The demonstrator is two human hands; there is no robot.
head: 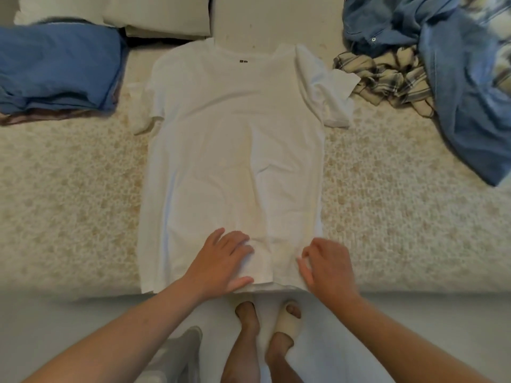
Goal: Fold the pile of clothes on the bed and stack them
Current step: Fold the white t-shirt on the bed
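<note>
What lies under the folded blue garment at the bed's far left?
A brownish folded piece shows beneath the folded blue garment, its edge sticking out along the bottom. The rest is covered, so what it is cannot be told.

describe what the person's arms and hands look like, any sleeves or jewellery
Both forearms are bare up to the frame edge, with no sleeves in view. The left hand and right hand wear no gloves, and no rings, watch or bracelets are visible.
</note>
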